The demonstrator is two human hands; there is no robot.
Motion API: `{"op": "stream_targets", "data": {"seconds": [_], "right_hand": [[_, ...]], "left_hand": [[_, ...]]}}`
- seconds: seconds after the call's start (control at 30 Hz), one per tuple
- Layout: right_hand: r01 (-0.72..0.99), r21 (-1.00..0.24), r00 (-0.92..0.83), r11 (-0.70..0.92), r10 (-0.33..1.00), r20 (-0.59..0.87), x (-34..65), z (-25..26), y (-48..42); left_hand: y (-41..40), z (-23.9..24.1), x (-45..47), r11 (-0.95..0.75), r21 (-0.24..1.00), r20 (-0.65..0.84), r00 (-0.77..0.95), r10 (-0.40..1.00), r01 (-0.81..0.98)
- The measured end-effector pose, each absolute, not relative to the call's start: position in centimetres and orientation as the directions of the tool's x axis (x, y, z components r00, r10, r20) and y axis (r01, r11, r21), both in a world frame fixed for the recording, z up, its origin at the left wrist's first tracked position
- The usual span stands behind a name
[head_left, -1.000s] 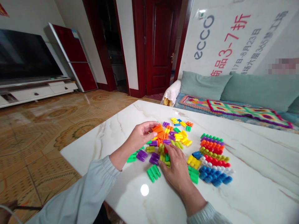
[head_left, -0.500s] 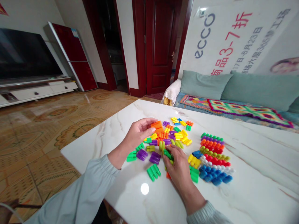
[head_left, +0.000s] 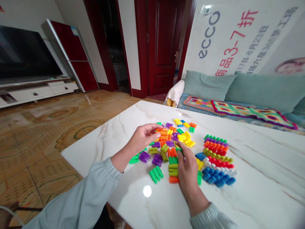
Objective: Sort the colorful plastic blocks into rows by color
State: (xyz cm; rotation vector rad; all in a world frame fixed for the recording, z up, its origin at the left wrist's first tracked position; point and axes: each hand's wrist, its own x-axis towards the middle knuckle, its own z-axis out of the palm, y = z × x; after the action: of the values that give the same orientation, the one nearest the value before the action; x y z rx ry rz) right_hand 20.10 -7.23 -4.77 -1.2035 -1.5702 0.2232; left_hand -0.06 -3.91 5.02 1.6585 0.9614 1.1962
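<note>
Between the thumb and fingers of my left hand (head_left: 144,137) is an orange toy building block (head_left: 164,134) made of joined tubes, raised over the pile. My right hand (head_left: 187,163) is lower, at the pile's near right side, its thumb and index finger closed about a green block (head_left: 179,149) that they partly hide. Left of this hand lie an orange block (head_left: 172,152) against green tubes, an olive block (head_left: 173,170) and another orange block (head_left: 174,180). Purple blocks (head_left: 157,160) and a green block (head_left: 156,174) lie below my left hand.
Blocks joined in coloured rows (head_left: 218,159) stand right of my right hand. Yellow blocks (head_left: 186,137) and other loose pieces spread toward the far side of the white marbled table (head_left: 262,178). A sofa (head_left: 209,85) stands beyond the table.
My left hand has lowered slightly with the orange block, which is now turned. My right hand has shifted a little right and away from me, uncovering orange, green and olive blocks.
</note>
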Motion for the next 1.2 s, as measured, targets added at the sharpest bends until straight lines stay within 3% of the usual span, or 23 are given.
{"op": "stream_targets", "data": {"seconds": [0.07,0.17,0.23,0.3,0.63,1.2], "right_hand": [[0.592,-0.665,0.114,0.456,0.769,0.629,20.1,-4.8,-7.2],[0.61,-0.647,0.158,0.457,0.73,0.665,20.0,-4.6,-7.4],[0.59,-0.652,0.163,0.476,0.72,0.674,19.9,-4.5,-7.7],[0.559,-0.66,0.131,0.502,0.733,0.668,19.7,-4.4,-7.8],[0.477,-0.686,0.044,0.549,0.765,0.642,19.3,-4.2,-8.2],[0.465,-0.704,-0.005,0.536,0.797,0.604,19.0,-3.9,-8.4]], "left_hand": [[-4.2,4.7,0.2,-0.41,0.855,0.341,0.251,0.906,0.317],[-5.3,4.3,0.7,-0.445,0.527,0.347,0.294,0.891,0.725],[-6.5,4.1,1.1,-0.414,0.333,0.245,0.346,0.906,0.847],[-7.8,3.6,1.3,-0.419,0.244,0.113,0.403,0.908,0.875],[-10.8,1.9,2.6,-0.481,0.028,-0.077,0.482,0.873,0.876],[-11.8,2.9,4.1,-0.524,0.007,-0.164,0.518,0.839,0.851]]}}
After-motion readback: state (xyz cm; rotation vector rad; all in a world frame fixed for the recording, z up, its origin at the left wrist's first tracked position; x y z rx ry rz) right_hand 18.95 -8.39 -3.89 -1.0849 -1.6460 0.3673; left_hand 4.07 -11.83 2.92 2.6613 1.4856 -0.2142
